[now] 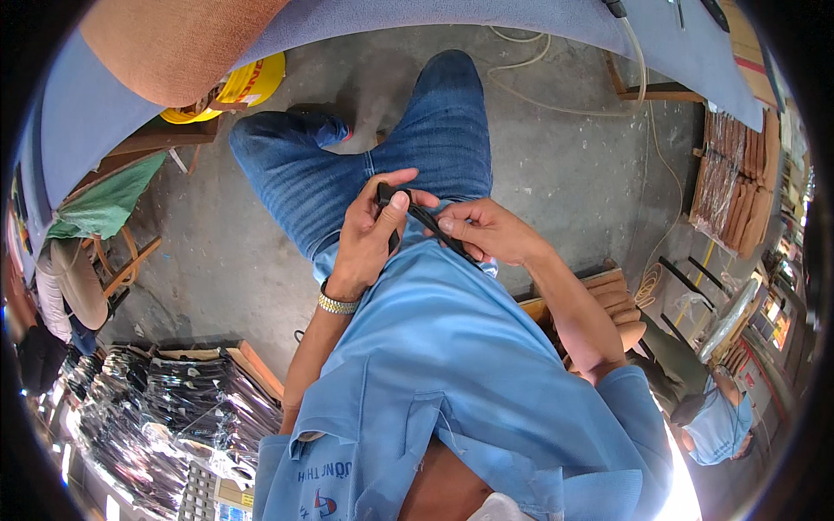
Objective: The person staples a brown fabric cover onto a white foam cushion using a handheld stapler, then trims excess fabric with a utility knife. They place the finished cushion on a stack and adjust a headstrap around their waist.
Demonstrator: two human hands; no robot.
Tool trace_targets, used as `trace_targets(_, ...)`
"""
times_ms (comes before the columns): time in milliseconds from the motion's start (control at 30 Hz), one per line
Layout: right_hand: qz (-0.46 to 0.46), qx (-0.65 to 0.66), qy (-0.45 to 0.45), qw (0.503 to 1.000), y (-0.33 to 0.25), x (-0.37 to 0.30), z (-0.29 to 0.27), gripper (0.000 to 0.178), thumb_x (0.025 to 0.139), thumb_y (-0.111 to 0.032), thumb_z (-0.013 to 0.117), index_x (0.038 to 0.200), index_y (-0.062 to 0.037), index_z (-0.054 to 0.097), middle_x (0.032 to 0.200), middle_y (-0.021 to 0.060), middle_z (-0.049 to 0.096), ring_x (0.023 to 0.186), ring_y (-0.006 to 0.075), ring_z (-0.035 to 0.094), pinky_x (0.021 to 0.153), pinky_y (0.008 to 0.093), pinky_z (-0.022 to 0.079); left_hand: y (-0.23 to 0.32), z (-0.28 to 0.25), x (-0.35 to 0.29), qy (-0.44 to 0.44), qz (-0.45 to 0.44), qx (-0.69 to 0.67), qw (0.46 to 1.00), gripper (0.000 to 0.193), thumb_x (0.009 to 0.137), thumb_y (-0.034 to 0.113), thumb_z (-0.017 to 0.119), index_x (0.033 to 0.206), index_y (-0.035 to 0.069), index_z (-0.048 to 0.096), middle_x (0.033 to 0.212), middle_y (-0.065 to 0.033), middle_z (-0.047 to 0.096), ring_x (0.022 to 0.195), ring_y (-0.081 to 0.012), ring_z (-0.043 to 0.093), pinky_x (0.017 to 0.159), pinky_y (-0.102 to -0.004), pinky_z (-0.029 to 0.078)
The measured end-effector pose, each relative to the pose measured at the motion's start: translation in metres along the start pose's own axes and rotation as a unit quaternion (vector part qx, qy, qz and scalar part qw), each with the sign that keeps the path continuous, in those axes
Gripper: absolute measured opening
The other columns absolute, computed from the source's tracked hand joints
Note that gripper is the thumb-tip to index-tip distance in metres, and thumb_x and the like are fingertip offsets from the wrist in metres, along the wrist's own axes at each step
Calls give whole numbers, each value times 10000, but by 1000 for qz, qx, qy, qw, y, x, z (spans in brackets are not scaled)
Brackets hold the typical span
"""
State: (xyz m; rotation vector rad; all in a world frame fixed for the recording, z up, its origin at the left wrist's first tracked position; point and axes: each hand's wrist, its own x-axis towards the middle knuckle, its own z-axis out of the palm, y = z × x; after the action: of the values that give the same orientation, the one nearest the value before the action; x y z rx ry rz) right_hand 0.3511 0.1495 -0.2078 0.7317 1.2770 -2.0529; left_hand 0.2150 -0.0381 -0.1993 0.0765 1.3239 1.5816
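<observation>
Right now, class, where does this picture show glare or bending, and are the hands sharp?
Head view: glints fleck the shiny stacks at lower left; a washed-out white patch beside the blue shirt, lower right. Head view: the blue fabric surface bows across the top. Head view: left hand and right hand look fairly sharp.

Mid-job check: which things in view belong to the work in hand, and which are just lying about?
In hand, apparently the work:
- black strip, held by the left hand and right hand

Apparently just lying about, untouched:
- yellow bucket
- green cloth
- pale hose
- plastic-wrapped brown stack
</observation>
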Motion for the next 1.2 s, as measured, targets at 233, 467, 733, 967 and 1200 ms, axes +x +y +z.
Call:
trace_targets(233,-58,-40,76,995,6,3,16,134,1000,-184,726,993,-51,708,744,-57,604,609,23,498,525,215,387,-3,-4,1,5,-6,37,999,317,1101,219,521,1329,9,587,1140,-125,768,548,12,386,495,-162,359)
trace_targets(467,-128,-34,153,979,-3,1,12,125,994,-146,711,957,-28,689,768,-60,608,677,25,487,599,235,404,-7,-6,1,26,-15,31,999,287,1097,216,555,1269,1,636,1149,-109,770,567,11,384,510,-162,357)
trace_targets(733,-220,-49,120,967,-45,47,16,161,1026,-198,686,956,-58,647,733,-77,536,617,20,431,540,217,344,-11,-12,-1,78,3,58,995,278,1092,246,594,1251,35,682,735,68,528,586,-4,368,508,-197,299)
trace_targets(967,-71,-61,-52,994,-44,32,-6,201,1015,-241,718,918,-86,633,768,-87,505,675,15,426,586,218,353,-5,-12,-4,112,-9,16,994,344,1106,323,546,1253,24,634,585,27,479,437,-45,362,407,-225,298)
trace_targets(1200,-139,-118,23,983,-42,29,-1,411,968,-236,750,719,-109,449,651,-62,441,610,52,376,535,278,295,-2,-6,-1,109,-21,-59,992,346,1115,322,523,1226,12,630,795,-58,645,467,-39,403,405,-211,330)
